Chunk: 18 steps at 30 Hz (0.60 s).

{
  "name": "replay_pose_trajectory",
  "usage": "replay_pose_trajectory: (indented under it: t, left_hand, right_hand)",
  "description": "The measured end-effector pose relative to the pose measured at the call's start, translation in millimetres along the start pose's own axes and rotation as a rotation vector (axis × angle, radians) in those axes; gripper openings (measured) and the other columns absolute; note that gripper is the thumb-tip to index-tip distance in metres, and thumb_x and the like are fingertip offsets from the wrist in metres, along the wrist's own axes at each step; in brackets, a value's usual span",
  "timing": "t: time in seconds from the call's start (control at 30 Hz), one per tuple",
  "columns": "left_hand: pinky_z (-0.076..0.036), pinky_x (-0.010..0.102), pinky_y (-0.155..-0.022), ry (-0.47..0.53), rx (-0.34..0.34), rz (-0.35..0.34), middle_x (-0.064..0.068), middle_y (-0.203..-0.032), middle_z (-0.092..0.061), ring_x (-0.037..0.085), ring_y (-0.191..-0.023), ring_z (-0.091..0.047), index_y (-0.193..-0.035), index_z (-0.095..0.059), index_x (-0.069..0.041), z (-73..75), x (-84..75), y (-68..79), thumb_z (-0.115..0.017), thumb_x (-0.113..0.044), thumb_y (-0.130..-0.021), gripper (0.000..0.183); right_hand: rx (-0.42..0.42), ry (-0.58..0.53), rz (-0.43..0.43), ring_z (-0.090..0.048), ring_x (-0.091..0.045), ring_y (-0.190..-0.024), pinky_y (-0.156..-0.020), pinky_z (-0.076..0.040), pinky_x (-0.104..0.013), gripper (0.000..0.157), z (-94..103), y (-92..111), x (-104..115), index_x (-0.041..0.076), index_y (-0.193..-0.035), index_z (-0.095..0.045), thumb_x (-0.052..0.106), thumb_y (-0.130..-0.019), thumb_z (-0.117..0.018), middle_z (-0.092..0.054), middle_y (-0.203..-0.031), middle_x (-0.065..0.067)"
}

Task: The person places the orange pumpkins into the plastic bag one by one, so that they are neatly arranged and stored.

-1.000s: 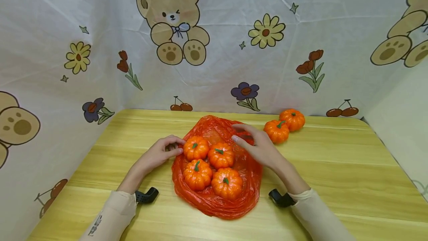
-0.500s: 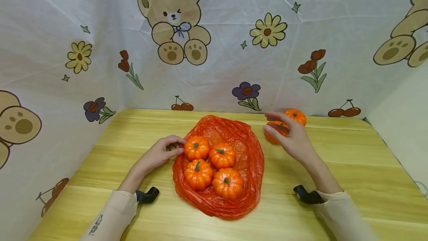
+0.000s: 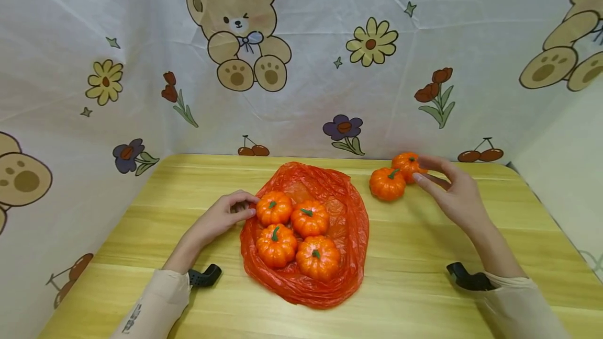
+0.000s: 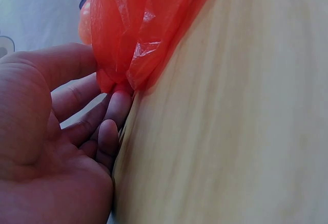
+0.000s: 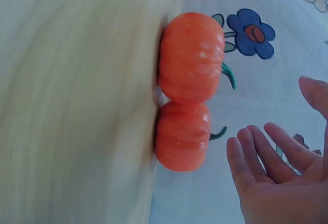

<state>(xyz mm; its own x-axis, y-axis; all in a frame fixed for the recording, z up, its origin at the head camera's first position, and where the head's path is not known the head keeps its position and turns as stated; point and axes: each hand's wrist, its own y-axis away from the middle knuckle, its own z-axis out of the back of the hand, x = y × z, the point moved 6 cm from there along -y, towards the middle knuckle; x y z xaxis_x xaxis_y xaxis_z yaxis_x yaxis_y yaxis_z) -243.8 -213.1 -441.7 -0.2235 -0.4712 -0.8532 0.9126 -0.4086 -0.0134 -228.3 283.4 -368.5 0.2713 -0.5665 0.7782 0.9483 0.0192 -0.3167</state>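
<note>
A thin red plastic bag (image 3: 350, 255) lies spread on the table with its mouth open and several small orange toy pumpkins (image 3: 318, 258) inside. At its left rim, my left hand (image 3: 231, 211) pinches the edge; in the left wrist view the red film (image 4: 136, 39) runs in between thumb and fingers. Two more orange pumpkins, a front one (image 3: 387, 184) and a back one (image 3: 406, 165), sit together at the back right. My right hand (image 3: 454, 195) is just right of the back pumpkin, fingers and thumb spread apart, holding nothing. The right wrist view shows a gap between its fingertips and the pumpkins.
The wooden table (image 3: 424, 286) ends at the back against a white cloth (image 3: 311, 82) printed with bears and flowers. Cloth also hangs on the left and right sides. A black wrist mount (image 3: 204, 276) sticks out at the left wrist, another mount (image 3: 468, 278) at the right.
My right hand has left the bag's right rim and moved right, passing in front of the two loose pumpkins to the far side of them. The left hand has stayed at the bag.
</note>
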Motion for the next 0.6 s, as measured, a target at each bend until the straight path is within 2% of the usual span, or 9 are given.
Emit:
replay_pose_trajectory:
  t: [0.17,0.3,0.37,0.47,0.6]
  left_hand:
    - [-0.048,0.028,-0.08,-0.009,-0.001,0.004,0.009,-0.112,-0.067,0.024,-0.094,-0.056,-0.123,-0.074,-0.012,0.5,0.7,0.0,-0.071,-0.019,-0.101,0.023]
    - [-0.048,0.029,-0.08,-0.009,-0.003,0.007,0.007,-0.112,-0.067,0.024,-0.094,-0.057,-0.123,-0.074,-0.013,0.6,1.2,0.4,-0.071,-0.019,-0.101,0.022]
    - [-0.048,0.029,-0.08,-0.009,-0.003,0.013,0.006,-0.111,-0.067,0.024,-0.095,-0.057,-0.123,-0.074,-0.014,0.9,1.5,0.7,-0.072,-0.02,-0.101,0.022]
    - [-0.048,0.028,-0.08,-0.008,-0.004,0.02,0.005,-0.112,-0.066,0.023,-0.095,-0.057,-0.122,-0.074,-0.016,1.3,1.3,1.3,-0.072,-0.021,-0.101,0.022]
    - [-0.048,0.028,-0.079,-0.003,0.0,0.024,0.006,-0.111,-0.066,0.024,-0.095,-0.057,-0.123,-0.074,-0.015,1.1,0.4,1.7,-0.072,-0.021,-0.101,0.022]
  right_hand:
    - [0.042,0.022,-0.005,-0.057,-0.013,-0.129,-0.094,-0.046,-0.004,0.053,-11.1,-0.3,-0.4,0.006,-0.146,-0.059,0.03,-0.101,-0.073,-0.062,-0.144,-0.015]
    - [0.075,0.019,0.001,-0.059,-0.028,-0.13,-0.095,-0.046,-0.005,0.054,-21.8,-1.0,-2.4,0.006,-0.147,-0.058,0.028,-0.1,-0.074,-0.063,-0.143,-0.016]
    - [0.088,0.011,0.004,-0.06,-0.031,-0.128,-0.096,-0.047,-0.007,0.054,-26.2,-1.3,-3.6,0.005,-0.146,-0.058,0.026,-0.1,-0.076,-0.063,-0.142,-0.016]
    - [0.096,0.019,0.025,-0.06,-0.032,-0.128,-0.1,-0.051,-0.018,0.055,-31.1,-1.6,-4.4,0.003,-0.145,-0.058,0.022,-0.098,-0.078,-0.063,-0.14,-0.019]
    - [0.104,0.042,0.049,-0.06,-0.031,-0.126,-0.1,-0.052,-0.038,0.054,-36.6,-1.9,-4.0,0.003,-0.144,-0.059,0.019,-0.096,-0.08,-0.065,-0.137,-0.019]
